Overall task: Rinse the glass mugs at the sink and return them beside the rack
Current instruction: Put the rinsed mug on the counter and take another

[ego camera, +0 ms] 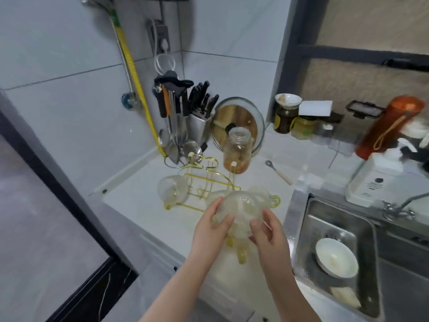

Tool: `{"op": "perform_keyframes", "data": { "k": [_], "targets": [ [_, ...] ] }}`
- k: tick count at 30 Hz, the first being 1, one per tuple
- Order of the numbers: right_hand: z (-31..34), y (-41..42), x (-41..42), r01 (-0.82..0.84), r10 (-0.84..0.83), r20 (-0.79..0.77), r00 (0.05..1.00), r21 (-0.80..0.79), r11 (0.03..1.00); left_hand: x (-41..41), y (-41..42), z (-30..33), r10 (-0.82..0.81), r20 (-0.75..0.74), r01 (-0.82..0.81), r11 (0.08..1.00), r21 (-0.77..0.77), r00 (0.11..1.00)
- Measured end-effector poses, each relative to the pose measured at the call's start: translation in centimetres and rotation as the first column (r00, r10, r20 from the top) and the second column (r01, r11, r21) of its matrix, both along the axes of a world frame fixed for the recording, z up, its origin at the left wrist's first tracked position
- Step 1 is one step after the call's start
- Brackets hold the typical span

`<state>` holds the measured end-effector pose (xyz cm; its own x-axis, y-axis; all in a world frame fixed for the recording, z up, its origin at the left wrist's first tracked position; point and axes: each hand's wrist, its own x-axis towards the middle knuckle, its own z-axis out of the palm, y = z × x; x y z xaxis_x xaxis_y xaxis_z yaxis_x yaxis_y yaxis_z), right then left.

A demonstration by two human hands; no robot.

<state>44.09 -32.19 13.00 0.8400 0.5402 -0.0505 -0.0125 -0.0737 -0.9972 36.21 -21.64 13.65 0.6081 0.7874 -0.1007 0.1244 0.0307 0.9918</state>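
Nearest, two forearms reaching up from the bottom edge. Left hand (212, 225) and right hand (267, 232) close together, both wrapped around a cluster of glass mugs (239, 211), fingers curled against the clear textured walls, thumbs pressed on the near side. Held above the white counter (144, 205), just in front of the gold wire rack (209, 180), left of the steel sink (362, 228). Looks like more than one mug gripped together, bases up or tipped toward the camera; exact count hard to tell. Yellow handles (241, 256) hanging below the hands. Another clear mug (171, 188) lying on its side at the rack's left end, one more with a yellow handle (263, 194) behind the held cluster.

Probably light, rigid, brittle, and slick if wet. Knocking glass on glass or against the sink rim likely to chip. Safest hold: palms round the bodies as now, or a finger hooked through each handle; one mug at a time better than a stack.

In the sink, a white bowl (336, 257). Behind the rack, an open glass jar (238, 151), a knife block (200, 125), a small spoon (278, 171).
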Motion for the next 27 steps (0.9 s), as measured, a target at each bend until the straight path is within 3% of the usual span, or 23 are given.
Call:
{"op": "perform_keyframes", "data": {
  "k": [12,21,27],
  "targets": [
    [-1.3,11.6,-2.6,-0.237,0.239,0.002,0.971,-0.121,0.964,-5.1,9.5,-1.8,0.266,-0.045,-0.270,0.956,-0.115,0.963],
    [-3.4,17.2,1.9,-0.258,0.358,0.179,0.916,-0.422,0.869,-2.3,14.6,-3.8,0.296,-0.148,-0.315,0.941,-0.127,0.944],
    [-4.3,18.7,3.8,-0.139,0.465,0.320,0.826,-0.683,0.717,-1.3,16.9,-5.4,0.227,-0.284,-0.250,0.967,-0.048,0.932]
  ]
}}
